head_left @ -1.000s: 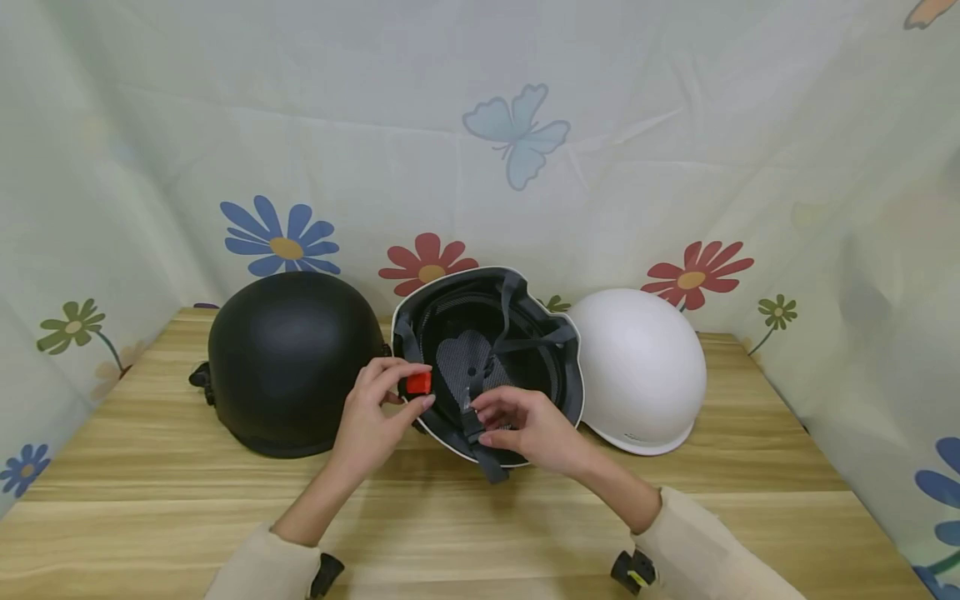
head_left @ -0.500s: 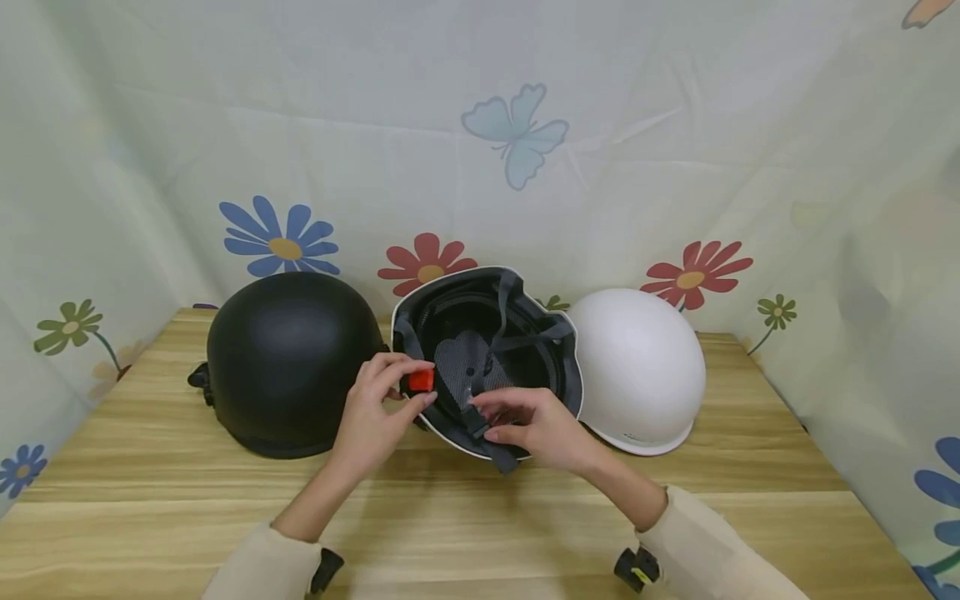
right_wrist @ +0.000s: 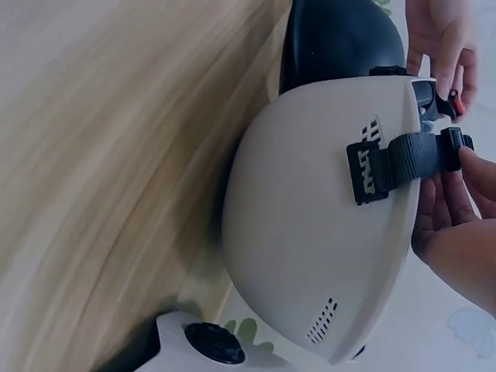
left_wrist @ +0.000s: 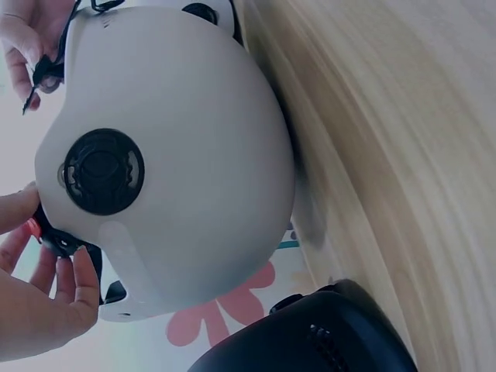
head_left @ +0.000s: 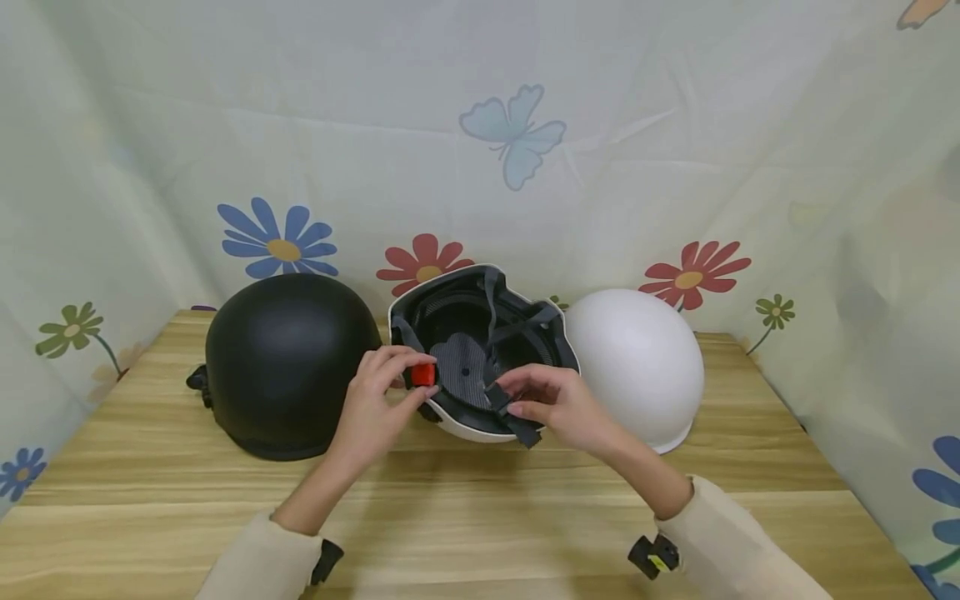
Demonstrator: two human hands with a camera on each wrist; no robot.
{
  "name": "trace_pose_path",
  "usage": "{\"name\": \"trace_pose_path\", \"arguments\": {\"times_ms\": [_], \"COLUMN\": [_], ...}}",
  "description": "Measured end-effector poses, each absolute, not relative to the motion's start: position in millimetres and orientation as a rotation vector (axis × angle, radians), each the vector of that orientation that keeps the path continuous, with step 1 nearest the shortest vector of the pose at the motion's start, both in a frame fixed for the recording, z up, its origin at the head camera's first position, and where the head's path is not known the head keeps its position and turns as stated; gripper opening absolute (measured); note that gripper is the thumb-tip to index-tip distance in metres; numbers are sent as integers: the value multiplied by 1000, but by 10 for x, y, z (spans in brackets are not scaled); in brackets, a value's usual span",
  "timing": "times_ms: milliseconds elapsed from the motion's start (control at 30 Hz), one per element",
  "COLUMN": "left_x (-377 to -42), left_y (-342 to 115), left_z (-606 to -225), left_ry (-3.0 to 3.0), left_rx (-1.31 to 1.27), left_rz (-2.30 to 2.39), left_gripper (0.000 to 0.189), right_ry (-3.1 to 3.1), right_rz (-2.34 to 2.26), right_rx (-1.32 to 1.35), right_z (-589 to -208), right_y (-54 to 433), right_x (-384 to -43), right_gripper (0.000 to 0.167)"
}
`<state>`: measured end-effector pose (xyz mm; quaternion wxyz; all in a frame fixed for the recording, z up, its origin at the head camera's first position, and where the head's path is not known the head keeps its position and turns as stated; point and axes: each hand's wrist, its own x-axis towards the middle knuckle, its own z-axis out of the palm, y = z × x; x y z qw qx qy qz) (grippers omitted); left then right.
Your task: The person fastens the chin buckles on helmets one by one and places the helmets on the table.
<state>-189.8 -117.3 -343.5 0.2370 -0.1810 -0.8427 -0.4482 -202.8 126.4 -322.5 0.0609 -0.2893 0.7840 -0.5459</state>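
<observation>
A white helmet (head_left: 461,367) lies with its black padded inside facing up and toward me. My left hand (head_left: 381,402) pinches a red-and-black chin-strap buckle (head_left: 423,375) between thumb and fingers at the helmet's left rim. At the right front, my right hand (head_left: 558,406) pinches the black strap clip (head_left: 497,397), and the loose end of the strap (head_left: 527,433) hangs over the rim. The left wrist view shows the smooth shell with a round black vent (left_wrist: 102,171). In the right wrist view a webbing strap (right_wrist: 411,157) runs from the shell to my right thumb.
A black helmet (head_left: 292,367) stands dome up on the left, close beside the held one. Another white helmet (head_left: 637,367) sits dome up on the right. All are on a wood-grain table (head_left: 450,517), with a flower-printed cloth (head_left: 337,125) behind.
The middle helmet has tipped, its near rim rising and more white shell showing. My right hand has moved right and slightly up with the strap. My left hand keeps the red buckle, slightly higher.
</observation>
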Motion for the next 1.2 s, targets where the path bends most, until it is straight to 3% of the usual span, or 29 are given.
{"name": "trace_pose_path", "arguments": {"times_ms": [600,1200], "left_x": [-1891,-1857], "left_y": [-1129,-970], "left_z": [-3275,-3167], "left_ry": [-2324,-2329], "left_rx": [-609,-791], "left_rz": [-1189,-1178], "left_gripper": [34,32], "right_ry": [2430,2410], "right_rz": [-1585,-1590], "right_rx": [-904,-961], "right_z": [-3038,-2914], "right_y": [1358,1305], "right_x": [-2078,-2085], "right_gripper": [29,21]}}
